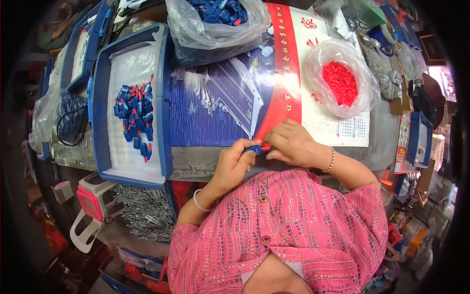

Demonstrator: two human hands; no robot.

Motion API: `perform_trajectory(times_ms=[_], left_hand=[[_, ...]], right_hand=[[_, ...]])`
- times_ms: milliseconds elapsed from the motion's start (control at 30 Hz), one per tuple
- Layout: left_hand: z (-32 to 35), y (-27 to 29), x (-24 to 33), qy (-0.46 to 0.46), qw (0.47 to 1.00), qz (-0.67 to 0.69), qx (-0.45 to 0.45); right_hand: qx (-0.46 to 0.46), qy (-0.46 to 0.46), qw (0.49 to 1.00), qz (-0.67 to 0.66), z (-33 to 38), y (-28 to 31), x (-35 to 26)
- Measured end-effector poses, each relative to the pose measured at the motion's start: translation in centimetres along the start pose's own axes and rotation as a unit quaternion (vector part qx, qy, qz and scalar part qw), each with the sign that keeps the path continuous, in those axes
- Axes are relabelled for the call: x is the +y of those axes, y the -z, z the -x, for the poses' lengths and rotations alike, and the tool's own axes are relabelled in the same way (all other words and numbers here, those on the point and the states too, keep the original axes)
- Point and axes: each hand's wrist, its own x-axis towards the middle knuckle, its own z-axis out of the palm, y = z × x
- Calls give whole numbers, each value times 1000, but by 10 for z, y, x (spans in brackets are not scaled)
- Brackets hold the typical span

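Observation:
At the table's near edge my left hand (234, 161) is closed around a small blue plastic part (255, 150). My right hand (293, 144) pinches at the right end of that part, where a bit of red shows between the fingers; the fingers partly hide it. Left of my hands, a blue tray (166, 112) lined with white holds a pile of blue parts with red tips (135, 113). Beyond my hands stands a clear plastic bag (215, 44) full of blue parts (220, 11). Another clear bag (364, 93), at the right, holds many small red pieces (340, 83).
A printed poster (205, 122) covers the tabletop under the bags. Below the tray lies a heap of thin metal pieces (144, 210), beside a white and red plastic stool (90, 208). More bags (384, 76) and a blue bin (420, 139) crowd the right side.

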Motion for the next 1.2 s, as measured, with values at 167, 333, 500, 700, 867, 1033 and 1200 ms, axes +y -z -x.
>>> perform_trajectory(times_ms=[167,333,500,700,867,1033,1200], left_hand=[[0,-2,5,23,997,52,-45],[-3,-6,8,-250,931,-245,100],[6,15,10,-222,930,-251,152],[25,98,53,-112,828,-275,476],[40,147,33,-80,683,-545,480],[37,87,48,-204,799,-387,412],[23,32,54,-249,894,-293,229]], right_hand=[[49,95,994,12,1,-12,4],[38,-94,978,-180,1,-18,-11],[-153,-289,632,-702,-15,-11,-10],[-23,-225,885,-407,-15,34,-17],[130,-85,975,-160,-53,73,-12],[244,-76,966,32,-136,121,22],[146,8,956,253,-207,137,78]])
